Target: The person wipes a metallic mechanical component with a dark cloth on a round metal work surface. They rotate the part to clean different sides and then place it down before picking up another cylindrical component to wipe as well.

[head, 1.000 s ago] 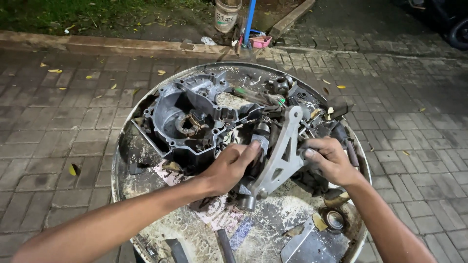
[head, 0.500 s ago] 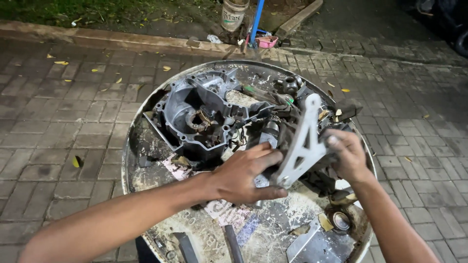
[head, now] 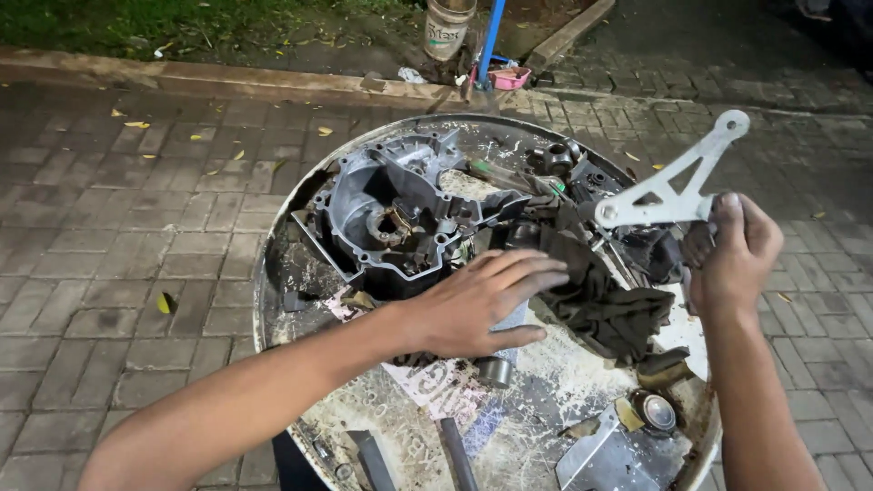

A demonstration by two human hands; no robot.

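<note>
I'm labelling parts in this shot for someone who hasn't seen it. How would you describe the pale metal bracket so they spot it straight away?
Start at the round metal tray heaped with greasy parts on the brick paving. At its right edge the right hand holds up a bracket, clear of the heap. It is a flat, light silver triangular frame with open cut-outs and round eyelets, far paler than the dark rag below.

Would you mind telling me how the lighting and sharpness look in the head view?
Head view: harsh light from near the camera brightens the round tabletop and silver bracket; the far pavement falls dark; the right hand is slightly motion-blurred; the edges bow slightly.
</note>
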